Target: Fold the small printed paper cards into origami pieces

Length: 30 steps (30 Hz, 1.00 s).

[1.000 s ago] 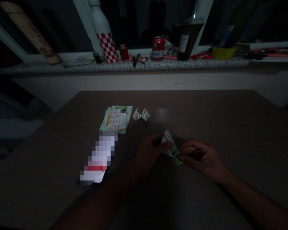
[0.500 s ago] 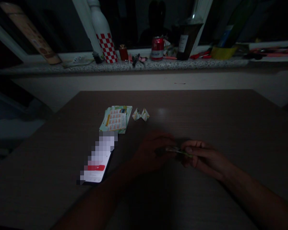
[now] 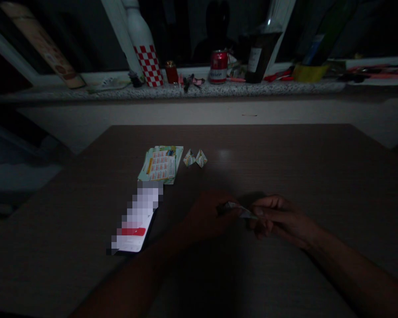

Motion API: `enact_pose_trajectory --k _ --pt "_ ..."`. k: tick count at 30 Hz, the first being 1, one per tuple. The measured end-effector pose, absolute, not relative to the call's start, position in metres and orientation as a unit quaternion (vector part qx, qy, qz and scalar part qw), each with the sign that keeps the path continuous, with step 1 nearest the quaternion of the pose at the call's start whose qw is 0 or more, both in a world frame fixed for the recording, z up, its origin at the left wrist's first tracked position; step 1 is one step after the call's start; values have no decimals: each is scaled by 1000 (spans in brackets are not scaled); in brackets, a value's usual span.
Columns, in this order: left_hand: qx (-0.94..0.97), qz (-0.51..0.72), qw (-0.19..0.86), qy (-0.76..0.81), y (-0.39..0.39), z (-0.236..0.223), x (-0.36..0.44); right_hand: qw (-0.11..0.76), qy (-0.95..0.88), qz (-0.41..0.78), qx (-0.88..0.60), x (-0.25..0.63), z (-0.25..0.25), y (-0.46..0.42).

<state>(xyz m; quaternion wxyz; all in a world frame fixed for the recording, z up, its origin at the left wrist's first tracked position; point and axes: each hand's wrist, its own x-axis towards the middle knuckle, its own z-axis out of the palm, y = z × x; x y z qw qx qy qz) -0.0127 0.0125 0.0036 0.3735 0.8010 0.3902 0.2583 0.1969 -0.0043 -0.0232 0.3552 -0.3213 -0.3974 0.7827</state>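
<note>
A small piece of folded paper (image 3: 244, 212) is pinched between my two hands, a little above the table. My left hand (image 3: 212, 213), in deep shadow, grips its left end with the fingers closed. The right end sits between the thumb and fingers of my right hand (image 3: 278, 216). Beyond my hands lies a folded paper shape (image 3: 195, 158) with two pointed halves. To its left is a stack of printed paper sheets (image 3: 161, 164), and a phone (image 3: 132, 240) with a lit screen lies in front of the stack. Dim light hides the paper's exact folds.
The brown table (image 3: 285, 150) ends at a wall below a stone windowsill (image 3: 119, 92). Along the sill stand a white and red checkered bottle (image 3: 148, 62), a red can (image 3: 218, 67), a small red jar (image 3: 171, 73), a dark bottle (image 3: 257, 57) and a yellow holder (image 3: 310, 73).
The folded paper between my hands has tilted and shows more of its pale surface. Both hands have shifted only slightly. The phone, the stack and the folded shape lie where they were.
</note>
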Motion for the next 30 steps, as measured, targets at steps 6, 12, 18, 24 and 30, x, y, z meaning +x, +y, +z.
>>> enact_pose_trajectory --k 6,12,18,24,30 --pt "730 234 478 429 11 4 -12 341 -472 730 -358 200 -25 -5" --pt "668 231 561 432 13 -4 -12 331 -561 649 -392 199 -20 -6" --pt "636 236 605 417 15 -8 -12 356 -597 571 -437 194 -18 -11" --pt "612 248 631 407 16 -9 -11 390 -597 543 -444 191 -15 -16" --pt "601 229 660 389 16 -7 -10 428 -576 559 -416 192 -14 -19"
